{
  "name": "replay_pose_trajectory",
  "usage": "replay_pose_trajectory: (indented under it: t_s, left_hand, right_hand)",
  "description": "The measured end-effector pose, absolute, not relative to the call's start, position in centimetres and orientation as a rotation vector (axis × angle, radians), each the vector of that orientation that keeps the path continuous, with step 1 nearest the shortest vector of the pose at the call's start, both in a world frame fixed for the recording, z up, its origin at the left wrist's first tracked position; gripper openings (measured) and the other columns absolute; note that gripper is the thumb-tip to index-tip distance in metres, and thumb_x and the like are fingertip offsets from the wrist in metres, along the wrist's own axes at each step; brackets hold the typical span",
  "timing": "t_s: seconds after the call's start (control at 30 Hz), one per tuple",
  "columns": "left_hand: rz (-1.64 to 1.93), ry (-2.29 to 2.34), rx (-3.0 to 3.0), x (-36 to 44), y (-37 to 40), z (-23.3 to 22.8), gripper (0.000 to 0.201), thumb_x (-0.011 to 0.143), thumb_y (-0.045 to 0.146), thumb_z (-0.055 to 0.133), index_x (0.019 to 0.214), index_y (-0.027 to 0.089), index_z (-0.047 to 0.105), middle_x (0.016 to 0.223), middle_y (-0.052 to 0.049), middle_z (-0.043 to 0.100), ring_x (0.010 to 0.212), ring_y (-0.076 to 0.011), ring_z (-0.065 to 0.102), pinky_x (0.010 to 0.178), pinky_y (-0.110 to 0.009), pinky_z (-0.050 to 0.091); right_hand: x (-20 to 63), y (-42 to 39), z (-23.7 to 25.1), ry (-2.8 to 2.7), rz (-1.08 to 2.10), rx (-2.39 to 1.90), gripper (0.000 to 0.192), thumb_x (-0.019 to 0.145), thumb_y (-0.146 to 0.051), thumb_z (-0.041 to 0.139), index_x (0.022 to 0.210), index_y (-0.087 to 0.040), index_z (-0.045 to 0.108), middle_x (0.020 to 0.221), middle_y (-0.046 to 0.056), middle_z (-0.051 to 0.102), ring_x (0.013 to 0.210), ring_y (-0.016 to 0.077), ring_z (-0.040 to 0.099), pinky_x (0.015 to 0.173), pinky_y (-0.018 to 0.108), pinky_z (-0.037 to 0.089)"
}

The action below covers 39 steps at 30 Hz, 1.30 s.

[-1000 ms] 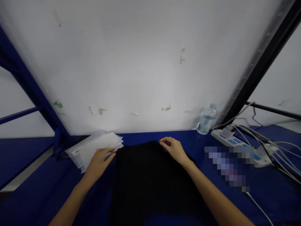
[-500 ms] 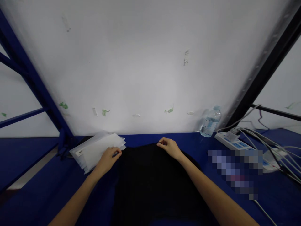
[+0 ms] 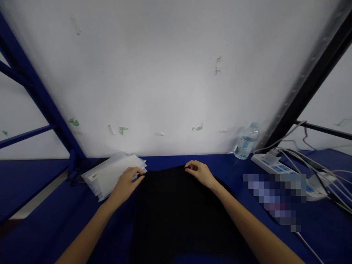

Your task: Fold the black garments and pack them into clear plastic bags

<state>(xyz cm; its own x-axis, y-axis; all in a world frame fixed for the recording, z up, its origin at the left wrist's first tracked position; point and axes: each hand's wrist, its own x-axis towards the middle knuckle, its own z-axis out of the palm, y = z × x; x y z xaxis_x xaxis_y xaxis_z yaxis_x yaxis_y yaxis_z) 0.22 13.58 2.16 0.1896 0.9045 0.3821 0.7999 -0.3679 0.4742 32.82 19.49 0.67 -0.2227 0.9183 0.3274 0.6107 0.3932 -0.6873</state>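
A piece of black cloth (image 3: pixel 176 209), perhaps a garment, lies spread on the blue tabletop (image 3: pixel 170 160) in front of me. My right hand (image 3: pixel 202 174) pinches its far edge toward the right, thumb and forefinger pressed together. At the far left corner, my left hand (image 3: pixel 128 183) has thumb and fingertips closed on the same cloth. Between the two hands the edge runs almost straight. The cloth is so dark that its folds and exact kind do not show.
A stack of white plastic bags (image 3: pixel 110 176) lies beside my left hand. Toward the right stand a water bottle (image 3: pixel 246 142), a white power strip (image 3: pixel 277 168) with tangled cables (image 3: pixel 316 167), and a pixelated object (image 3: pixel 271 201). The white wall (image 3: pixel 165 80) rises behind the table.
My left hand has moved slightly up and right, its thumb and fingers now meeting at the cloth's corner. My right hand keeps its pinch, barely shifted.
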Motion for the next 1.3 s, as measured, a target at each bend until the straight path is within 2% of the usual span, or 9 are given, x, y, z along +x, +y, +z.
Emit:
replay_pose_trajectory:
  t_s: [0.2, 0.37, 0.47, 0.63, 0.77, 0.9, 1.03, 1.17, 1.3]
  left_hand:
    - [0.847, 1.479, 2.401, -0.4, 8.9, -0.9, 0.010, 0.092, 0.030, 0.050, 0.097, 0.027, 0.059, 0.119, 0.000, 0.065, 0.123, -0.0221, 0.053, 0.106, -0.044, 0.040]
    - [0.765, 1.425, 2.488, -0.4, 7.6, -2.2, 0.016, 0.094, 0.032, 0.049, 0.100, 0.028, 0.062, 0.121, 0.000, 0.067, 0.126, -0.0219, 0.051, 0.108, -0.045, 0.040]
    - [0.798, 1.447, 2.547, 0.0, 7.6, -1.4, 0.025, 0.095, 0.031, 0.047, 0.116, 0.029, 0.060, 0.128, 0.000, 0.063, 0.129, -0.0216, 0.049, 0.112, -0.048, 0.033]
    - [0.688, 1.390, 2.627, 0.8, 7.7, -0.7, 0.046, 0.097, 0.024, 0.042, 0.142, 0.034, 0.040, 0.145, 0.003, 0.047, 0.137, -0.0207, 0.036, 0.113, -0.048, 0.027]
    - [0.582, 1.314, 2.631, 0.9, 7.8, -1.3, 0.043, 0.098, 0.022, 0.040, 0.138, 0.036, 0.044, 0.144, 0.003, 0.048, 0.137, -0.0216, 0.035, 0.111, -0.050, 0.029]
    - [0.580, 1.336, 2.576, 0.8, 7.8, -1.4, 0.041, 0.097, 0.021, 0.041, 0.133, 0.037, 0.051, 0.143, 0.003, 0.049, 0.137, -0.0217, 0.035, 0.110, -0.050, 0.032]
    - [0.598, 1.328, 2.600, 0.5, 7.7, -0.9, 0.040, 0.096, 0.020, 0.042, 0.128, 0.038, 0.056, 0.142, 0.004, 0.050, 0.136, -0.0227, 0.037, 0.110, -0.052, 0.031]
    - [0.651, 1.350, 2.616, 0.6, 6.2, -0.6, 0.040, 0.094, 0.025, 0.047, 0.132, 0.036, 0.052, 0.140, 0.003, 0.052, 0.136, -0.0235, 0.038, 0.111, -0.054, 0.029]
    - [0.602, 1.297, 2.587, 1.6, 3.1, -0.5, 0.044, 0.090, 0.034, 0.057, 0.132, 0.041, 0.051, 0.137, 0.005, 0.055, 0.131, -0.0261, 0.045, 0.105, -0.047, 0.044]
  right_hand:
    - [34.9, 15.1, 0.9, -2.124, 0.456, -1.172, 0.016, 0.084, -0.024, 0.057, 0.094, -0.028, 0.068, 0.092, 0.002, 0.065, 0.087, 0.0192, 0.056, 0.084, 0.037, 0.045]
    - [35.9, 13.0, 0.6, -2.263, 0.342, -1.159, 0.025, 0.088, -0.025, 0.052, 0.107, -0.030, 0.068, 0.105, 0.005, 0.066, 0.097, 0.0223, 0.057, 0.092, 0.042, 0.043]
    - [37.2, 13.8, 1.2, -2.150, 0.317, -1.267, 0.026, 0.091, -0.031, 0.047, 0.106, -0.029, 0.068, 0.103, 0.004, 0.068, 0.097, 0.0216, 0.059, 0.092, 0.040, 0.043]
    - [40.5, 17.2, 1.4, -1.907, 0.287, -1.567, 0.027, 0.084, -0.038, 0.056, 0.092, -0.019, 0.072, 0.090, 0.010, 0.072, 0.087, 0.0268, 0.064, 0.082, 0.041, 0.046]
    - [41.0, 18.8, 0.4, -1.948, 0.430, -1.560, 0.026, 0.077, -0.045, 0.063, 0.078, -0.021, 0.073, 0.081, 0.006, 0.074, 0.078, 0.0244, 0.067, 0.071, 0.034, 0.048]
    - [40.4, 18.8, 0.4, -1.926, 0.503, -1.515, 0.018, 0.076, -0.039, 0.063, 0.073, -0.023, 0.072, 0.074, 0.001, 0.073, 0.073, 0.0203, 0.067, 0.069, 0.030, 0.048]
    - [40.6, 16.9, 1.6, -1.858, 0.467, -1.450, 0.023, 0.081, -0.041, 0.056, 0.087, -0.024, 0.070, 0.085, 0.001, 0.072, 0.078, 0.0197, 0.065, 0.073, 0.031, 0.048]
    - [41.3, 13.2, 1.5, -1.927, 0.432, -1.313, 0.018, 0.085, -0.036, 0.055, 0.092, -0.026, 0.068, 0.094, 0.002, 0.070, 0.093, 0.0207, 0.061, 0.086, 0.036, 0.046]
    - [41.9, 10.2, -0.3, -2.012, 0.457, -1.293, 0.017, 0.088, -0.027, 0.051, 0.092, -0.027, 0.068, 0.098, 0.004, 0.070, 0.099, 0.0222, 0.058, 0.090, 0.039, 0.047]
